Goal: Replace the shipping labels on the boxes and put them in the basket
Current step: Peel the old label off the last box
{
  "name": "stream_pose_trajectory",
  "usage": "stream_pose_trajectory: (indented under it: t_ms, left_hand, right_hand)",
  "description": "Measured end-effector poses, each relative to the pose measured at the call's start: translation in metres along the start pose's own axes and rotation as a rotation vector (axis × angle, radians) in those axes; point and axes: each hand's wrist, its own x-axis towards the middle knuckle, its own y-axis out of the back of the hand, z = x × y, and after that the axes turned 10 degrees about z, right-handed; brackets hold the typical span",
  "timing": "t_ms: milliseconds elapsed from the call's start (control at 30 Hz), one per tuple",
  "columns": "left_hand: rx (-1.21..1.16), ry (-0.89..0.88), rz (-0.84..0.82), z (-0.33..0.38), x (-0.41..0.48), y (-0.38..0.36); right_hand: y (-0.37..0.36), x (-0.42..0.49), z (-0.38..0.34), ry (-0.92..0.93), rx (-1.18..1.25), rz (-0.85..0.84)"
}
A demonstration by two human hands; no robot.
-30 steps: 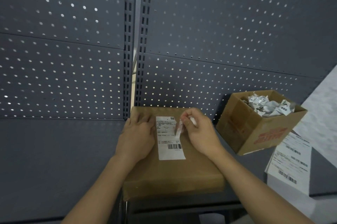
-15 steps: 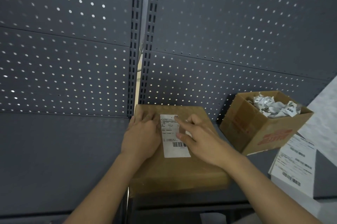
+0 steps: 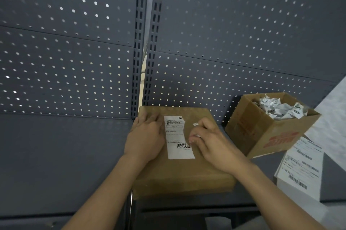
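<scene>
A flat brown cardboard box [image 3: 179, 175] lies on the grey shelf in front of me. A white shipping label [image 3: 176, 136] with barcodes is stuck on its top, and its upper right part is torn away. My left hand [image 3: 145, 138] rests flat on the box just left of the label. My right hand [image 3: 209, 140] sits at the label's right edge with curled fingers pinching the torn edge of the label, and a small scrap of white paper shows at its fingertips.
An open brown box [image 3: 265, 132] full of crumpled old labels stands tilted at the right. A stack of fresh label sheets [image 3: 299, 170] lies at the far right. Grey pegboard panels [image 3: 74, 61] rise behind the shelf.
The upper right part of the label has been torn off. My right hand went from holding a lifted strip, to pointing flat, to pinching the label's right edge. The left hand stayed put.
</scene>
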Motion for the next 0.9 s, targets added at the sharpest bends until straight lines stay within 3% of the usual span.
stream_pose_trajectory:
  t_ms: [133, 200, 367, 900]
  left_hand:
    - [0.013, -0.011, 0.003, 0.0, 0.001, -0.002]
    - [0.013, -0.012, -0.002, 0.0, 0.001, -0.002]
    - [0.004, -0.014, 0.007, 0.001, 0.0, -0.001]
    - [0.019, 0.005, -0.001, 0.002, 0.0, 0.001]
  right_hand:
    - [0.021, 0.006, -0.012, -0.182, 0.17, 0.218]
    - [0.027, 0.009, -0.013, -0.205, 0.184, 0.24]
    - [0.016, 0.014, -0.007, -0.23, 0.184, 0.051]
    - [-0.009, 0.075, 0.026, -0.373, 0.055, -0.068]
